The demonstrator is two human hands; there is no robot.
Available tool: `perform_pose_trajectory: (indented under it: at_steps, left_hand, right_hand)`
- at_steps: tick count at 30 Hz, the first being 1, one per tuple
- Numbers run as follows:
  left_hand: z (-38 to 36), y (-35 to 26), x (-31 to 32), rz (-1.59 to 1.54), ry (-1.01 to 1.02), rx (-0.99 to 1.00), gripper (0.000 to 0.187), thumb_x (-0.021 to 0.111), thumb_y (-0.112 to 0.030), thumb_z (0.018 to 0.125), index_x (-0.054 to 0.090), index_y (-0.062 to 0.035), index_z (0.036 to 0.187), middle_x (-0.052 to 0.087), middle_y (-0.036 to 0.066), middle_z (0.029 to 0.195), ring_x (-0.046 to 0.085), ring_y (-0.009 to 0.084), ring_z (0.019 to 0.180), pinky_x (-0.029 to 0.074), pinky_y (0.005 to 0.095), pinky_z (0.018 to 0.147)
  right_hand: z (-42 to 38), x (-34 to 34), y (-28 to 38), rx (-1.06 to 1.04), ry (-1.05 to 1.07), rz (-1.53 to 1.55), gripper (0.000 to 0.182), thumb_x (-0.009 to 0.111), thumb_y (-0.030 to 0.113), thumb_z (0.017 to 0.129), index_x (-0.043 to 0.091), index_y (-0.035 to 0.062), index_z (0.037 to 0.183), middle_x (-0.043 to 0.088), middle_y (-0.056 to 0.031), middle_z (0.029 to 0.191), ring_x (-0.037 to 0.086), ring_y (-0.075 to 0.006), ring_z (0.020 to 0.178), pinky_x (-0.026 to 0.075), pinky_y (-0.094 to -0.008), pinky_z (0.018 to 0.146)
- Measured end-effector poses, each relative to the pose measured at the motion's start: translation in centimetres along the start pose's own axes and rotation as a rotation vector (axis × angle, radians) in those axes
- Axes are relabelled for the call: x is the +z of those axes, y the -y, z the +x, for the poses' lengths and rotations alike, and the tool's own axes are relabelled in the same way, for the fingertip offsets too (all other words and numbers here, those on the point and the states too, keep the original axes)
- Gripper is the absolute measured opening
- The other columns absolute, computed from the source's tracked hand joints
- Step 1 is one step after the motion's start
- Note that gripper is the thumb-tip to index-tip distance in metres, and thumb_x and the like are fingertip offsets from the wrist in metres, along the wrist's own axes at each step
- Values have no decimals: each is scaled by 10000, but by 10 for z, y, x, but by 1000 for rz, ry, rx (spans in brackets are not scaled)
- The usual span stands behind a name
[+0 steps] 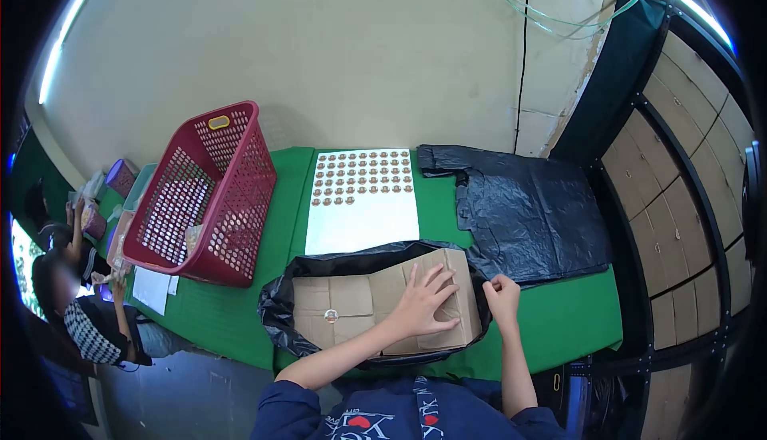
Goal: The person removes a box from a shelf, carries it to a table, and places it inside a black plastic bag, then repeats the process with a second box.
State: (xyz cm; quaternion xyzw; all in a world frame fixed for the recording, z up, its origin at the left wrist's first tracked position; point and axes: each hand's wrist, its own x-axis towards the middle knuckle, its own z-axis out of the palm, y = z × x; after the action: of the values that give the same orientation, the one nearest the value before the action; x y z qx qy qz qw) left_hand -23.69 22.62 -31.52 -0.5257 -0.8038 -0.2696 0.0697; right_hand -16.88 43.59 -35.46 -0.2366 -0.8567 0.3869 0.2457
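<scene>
Brown cardboard boxes (387, 284) lie side by side inside an open black plastic bag (278, 312) at the table's front edge. One box at the left carries a small round sticker (331, 316). My left hand (429, 300) rests on the boxes at the right, fingers spread flat over the cardboard. At the bag's right side, my right hand (502, 300) is closed with fingertips pinched at the black rim. Behind the bag lies a white sheet (359, 228) with rows of round stickers.
A red plastic basket (240, 200) stands on the green cloth (284, 180) to the left. Folded black bags (535, 216) lie at the right. Shelves of cardboard boxes (663, 232) rise on the right. Another person (104, 328) is at the far left, near purple containers (120, 178).
</scene>
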Motion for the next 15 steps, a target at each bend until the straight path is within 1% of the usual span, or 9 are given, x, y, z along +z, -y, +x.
perform_pose_trajectory:
  at_steps: [2,3,4,6,9,12,15]
  left_hand:
    - [-7,1,12,40,-43,1,611,614,-534,739,547,-103,1166,391,110,1353,283,310,1320,152,641,1040]
    - [-10,2,21,39,-24,13,604,609,-535,746,549,-104,1165,391,110,1354,283,310,1321,157,635,1041]
    - [-10,5,34,47,-7,22,598,603,-536,753,551,-104,1164,391,110,1354,282,311,1321,162,629,1043]
    - [-17,5,45,38,5,35,587,592,-536,767,554,-105,1164,390,110,1356,283,311,1320,169,619,1046]
    - [-19,5,44,27,-4,39,580,578,-535,781,555,-103,1167,388,109,1360,284,314,1319,178,610,1049]
    - [-16,5,48,46,23,24,583,574,-534,785,556,-100,1173,382,109,1368,281,315,1321,186,610,1046]
    - [-16,1,41,62,50,41,584,573,-526,790,551,-95,1184,375,108,1377,277,316,1324,200,607,1041]
  right_hand:
    - [10,13,-15,-49,14,-86,172,646,142,702,604,7,799,585,-91,647,574,-202,567,449,-336,545]
    - [12,19,-15,-47,26,-56,253,684,181,698,602,35,888,605,-93,769,584,-224,628,467,-348,589]
    - [21,30,-30,-36,42,-51,314,716,217,693,610,56,940,606,-99,829,591,-250,645,477,-367,610]
    - [29,47,-52,-145,60,-142,274,711,230,708,640,56,907,628,-96,790,607,-287,667,481,-390,629]
    - [32,55,-55,-26,251,-174,180,674,201,732,665,51,831,642,-110,744,620,-304,689,485,-399,643]
    - [35,61,-51,-75,107,-169,143,640,175,746,657,34,744,642,-128,710,627,-301,691,482,-399,640]
    - [35,64,-49,-71,-76,-86,125,618,133,751,640,11,737,618,-147,696,612,-298,650,467,-400,610]
